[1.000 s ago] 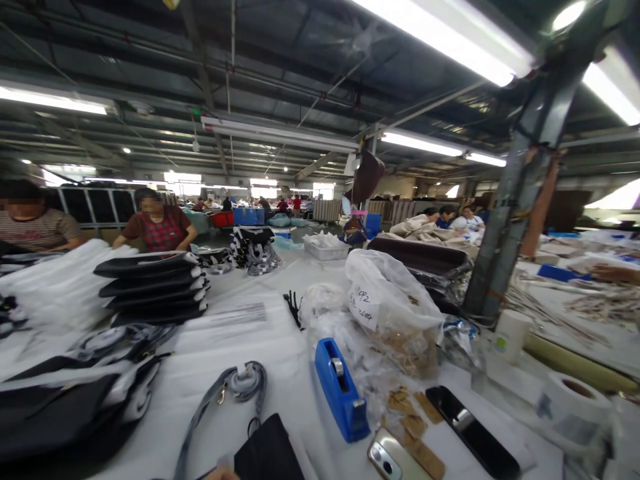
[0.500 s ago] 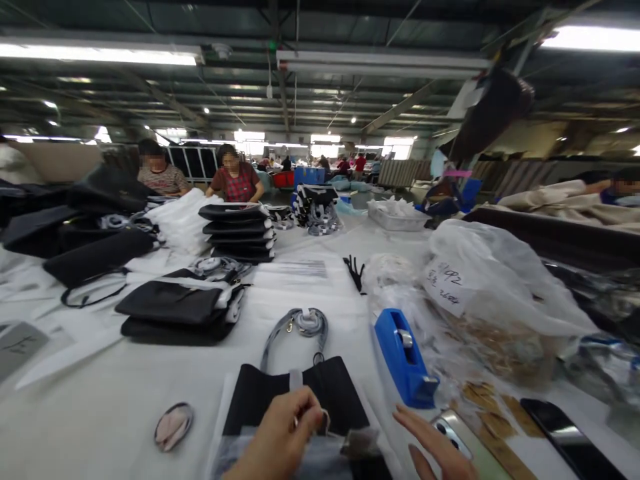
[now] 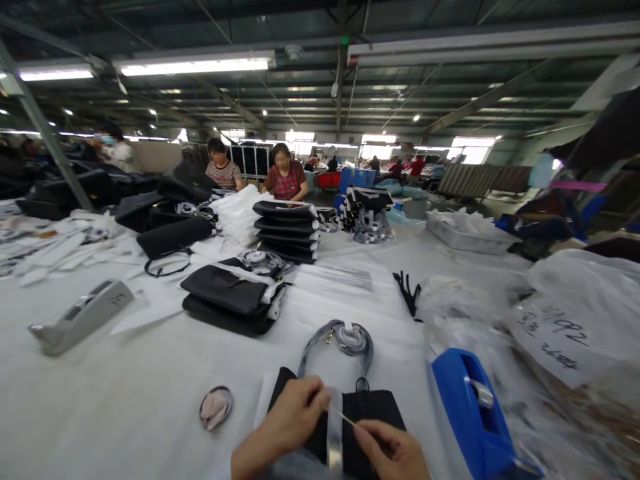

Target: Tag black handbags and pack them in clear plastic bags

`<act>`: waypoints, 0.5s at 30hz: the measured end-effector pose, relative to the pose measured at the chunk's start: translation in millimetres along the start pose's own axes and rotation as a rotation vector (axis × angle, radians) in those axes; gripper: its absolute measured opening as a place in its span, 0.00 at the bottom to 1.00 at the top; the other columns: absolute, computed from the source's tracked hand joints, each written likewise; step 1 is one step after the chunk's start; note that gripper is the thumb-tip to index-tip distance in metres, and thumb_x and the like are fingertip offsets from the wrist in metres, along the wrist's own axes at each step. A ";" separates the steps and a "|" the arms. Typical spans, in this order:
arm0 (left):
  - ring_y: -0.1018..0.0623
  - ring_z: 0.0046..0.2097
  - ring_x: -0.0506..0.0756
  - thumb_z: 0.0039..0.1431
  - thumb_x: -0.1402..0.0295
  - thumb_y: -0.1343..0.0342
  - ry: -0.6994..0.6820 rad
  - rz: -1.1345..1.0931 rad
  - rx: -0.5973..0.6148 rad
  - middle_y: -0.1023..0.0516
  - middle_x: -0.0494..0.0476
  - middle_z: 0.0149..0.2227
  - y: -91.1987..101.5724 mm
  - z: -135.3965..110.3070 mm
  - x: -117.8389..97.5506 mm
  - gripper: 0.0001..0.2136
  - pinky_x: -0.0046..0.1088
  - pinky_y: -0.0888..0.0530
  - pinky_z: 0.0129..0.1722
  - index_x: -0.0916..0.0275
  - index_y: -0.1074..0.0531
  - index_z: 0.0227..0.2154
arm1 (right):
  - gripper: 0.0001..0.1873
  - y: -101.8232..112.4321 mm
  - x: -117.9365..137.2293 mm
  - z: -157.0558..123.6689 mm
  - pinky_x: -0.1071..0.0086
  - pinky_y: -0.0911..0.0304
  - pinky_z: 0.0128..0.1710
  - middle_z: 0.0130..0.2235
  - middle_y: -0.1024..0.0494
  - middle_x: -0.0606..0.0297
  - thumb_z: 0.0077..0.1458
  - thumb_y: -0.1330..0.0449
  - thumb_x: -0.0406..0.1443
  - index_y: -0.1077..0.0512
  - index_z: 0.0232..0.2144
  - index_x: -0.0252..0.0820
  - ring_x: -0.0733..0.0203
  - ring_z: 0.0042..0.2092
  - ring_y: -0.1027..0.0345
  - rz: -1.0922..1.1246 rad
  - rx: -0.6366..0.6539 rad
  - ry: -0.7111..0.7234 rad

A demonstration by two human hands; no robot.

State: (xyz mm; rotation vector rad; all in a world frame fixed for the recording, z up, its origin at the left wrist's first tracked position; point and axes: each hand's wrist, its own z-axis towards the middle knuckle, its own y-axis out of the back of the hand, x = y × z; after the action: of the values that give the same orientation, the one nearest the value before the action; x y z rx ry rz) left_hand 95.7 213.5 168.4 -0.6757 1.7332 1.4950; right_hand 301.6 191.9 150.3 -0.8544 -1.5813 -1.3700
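I've got the left hand (image 3: 300, 408) pinching a thin cord (image 3: 344, 418), the black bag (image 3: 367, 403) lying under both hands, the right hand (image 3: 393, 448) pinching the same cord, and the blue dispenser (image 3: 465, 407) near it.

I see blue tape dispenser (image 3: 473, 410) at lower right of frame; translucent plastic bag (image 3: 595, 273) with handwriting at right edge. Grey tape dispenser (image 3: 85, 317) at left. Black glove (image 3: 410, 295) right of centre. Co-worker in striped top (image 3: 225, 175), co-worker in plaid (image 3: 286, 183), upper left of centre. Lit tube lamp (image 3: 195, 67), upper left.
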 end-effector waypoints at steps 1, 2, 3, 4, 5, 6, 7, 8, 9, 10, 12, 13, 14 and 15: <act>0.24 0.37 0.53 0.62 0.60 0.55 0.048 0.105 -0.046 0.22 0.56 0.34 5.9 16.0 9.5 0.14 0.26 0.32 0.37 0.62 0.29 0.33 | 0.21 -1.2 1.2 11.6 0.70 0.38 0.28 0.25 0.23 0.64 0.49 0.41 0.53 0.22 0.25 0.43 0.58 0.28 0.32 -0.042 -0.014 0.002; 0.24 0.40 0.55 0.62 0.59 0.54 0.106 0.182 -0.076 0.22 0.59 0.37 10.6 32.2 18.8 0.14 0.28 0.31 0.40 0.64 0.28 0.36 | 0.21 -3.2 1.9 23.4 0.69 0.38 0.29 0.26 0.22 0.64 0.50 0.42 0.52 0.22 0.25 0.43 0.57 0.29 0.31 -0.089 -0.022 0.005; 0.24 0.43 0.58 0.60 0.58 0.50 0.165 0.231 -0.084 0.22 0.63 0.40 13.7 47.7 27.8 0.15 0.32 0.31 0.43 0.65 0.28 0.39 | 0.20 -6.0 2.0 35.3 0.69 0.38 0.29 0.26 0.21 0.63 0.51 0.44 0.51 0.22 0.26 0.43 0.56 0.30 0.30 -0.142 -0.027 0.011; 0.24 0.45 0.61 0.56 0.59 0.46 0.217 0.263 -0.073 0.22 0.67 0.41 15.0 61.3 36.1 0.15 0.35 0.31 0.44 0.67 0.28 0.39 | 0.20 -9.4 1.4 47.0 0.68 0.38 0.29 0.26 0.21 0.63 0.52 0.45 0.50 0.22 0.26 0.42 0.55 0.30 0.29 -0.203 -0.028 0.018; 0.23 0.46 0.64 0.52 0.61 0.41 0.265 0.299 -0.050 0.22 0.69 0.41 14.5 72.6 43.5 0.15 0.37 0.30 0.44 0.68 0.27 0.38 | 0.21 -13.0 -0.1 58.1 0.68 0.38 0.30 0.26 0.21 0.62 0.53 0.47 0.49 0.22 0.26 0.42 0.54 0.30 0.29 -0.276 -0.026 0.026; 0.23 0.46 0.65 0.49 0.64 0.38 0.304 0.330 -0.020 0.22 0.70 0.41 12.5 81.1 49.8 0.14 0.39 0.30 0.45 0.68 0.26 0.37 | 0.21 -16.6 -2.3 68.6 0.67 0.38 0.30 0.26 0.21 0.62 0.55 0.48 0.47 0.22 0.26 0.42 0.54 0.30 0.28 -0.355 -0.023 0.037; 0.23 0.46 0.64 0.48 0.67 0.37 0.331 0.353 0.007 0.21 0.68 0.41 9.3 86.9 55.0 0.13 0.40 0.29 0.45 0.68 0.25 0.36 | 0.21 -19.7 -5.1 78.2 0.67 0.38 0.30 0.25 0.21 0.62 0.56 0.50 0.46 0.22 0.26 0.42 0.54 0.30 0.28 -0.430 -0.021 0.048; 0.23 0.46 0.63 0.48 0.68 0.37 0.345 0.367 0.028 0.21 0.66 0.41 5.5 90.3 59.3 0.12 0.41 0.29 0.46 0.67 0.25 0.36 | 0.21 -22.4 -8.3 86.9 0.67 0.38 0.31 0.26 0.21 0.61 0.56 0.51 0.44 0.23 0.26 0.42 0.55 0.30 0.28 -0.493 -0.017 0.059; 0.23 0.46 0.61 0.50 0.70 0.39 0.347 0.374 0.040 0.21 0.64 0.42 1.6 91.9 62.8 0.10 0.42 0.29 0.47 0.67 0.25 0.37 | 0.20 -24.4 -11.8 94.5 0.67 0.38 0.32 0.26 0.21 0.61 0.57 0.52 0.42 0.23 0.26 0.42 0.55 0.30 0.28 -0.540 -0.012 0.070; 0.23 0.47 0.60 0.53 0.71 0.42 0.343 0.374 0.043 0.21 0.64 0.43 -1.8 92.2 65.7 0.09 0.44 0.29 0.48 0.67 0.25 0.37 | 0.20 -25.7 -15.2 101.2 0.66 0.38 0.33 0.27 0.21 0.60 0.57 0.53 0.41 0.23 0.26 0.41 0.55 0.31 0.27 -0.572 -0.008 0.077; 0.24 0.48 0.62 0.56 0.73 0.46 0.320 0.352 0.036 0.22 0.67 0.43 -6.3 91.7 70.3 0.08 0.45 0.31 0.50 0.68 0.25 0.37 | 0.19 -27.2 -21.0 111.7 0.64 0.39 0.36 0.28 0.20 0.57 0.57 0.53 0.39 0.24 0.27 0.41 0.52 0.33 0.27 -0.614 -0.012 0.078; 0.24 0.49 0.64 0.55 0.74 0.47 0.302 0.329 0.031 0.22 0.69 0.42 -7.2 91.9 72.0 0.09 0.45 0.31 0.50 0.68 0.25 0.36 | 0.18 -27.5 -23.3 115.7 0.63 0.40 0.36 0.28 0.20 0.56 0.58 0.53 0.39 0.25 0.28 0.41 0.51 0.34 0.26 -0.637 -0.018 0.076; 0.24 0.49 0.65 0.54 0.74 0.48 0.278 0.295 0.029 0.22 0.70 0.41 -7.4 92.7 73.4 0.09 0.44 0.32 0.50 0.68 0.24 0.35 | 0.18 -27.9 -25.1 119.2 0.62 0.40 0.36 0.29 0.20 0.54 0.58 0.53 0.39 0.25 0.28 0.41 0.49 0.34 0.26 -0.659 -0.024 0.074; 0.24 0.48 0.65 0.54 0.73 0.48 0.248 0.249 0.032 0.22 0.69 0.40 -7.2 94.2 74.2 0.08 0.42 0.32 0.49 0.67 0.24 0.34 | 0.18 -28.5 -26.5 122.3 0.61 0.41 0.36 0.29 0.21 0.54 0.58 0.53 0.39 0.25 0.28 0.41 0.47 0.34 0.26 -0.676 -0.025 0.075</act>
State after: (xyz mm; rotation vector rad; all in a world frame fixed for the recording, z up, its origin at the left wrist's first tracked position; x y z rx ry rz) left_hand 75.6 310.1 99.8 -0.6706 2.0891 1.5998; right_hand 266.4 308.6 110.3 -0.2670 -1.8819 -1.8581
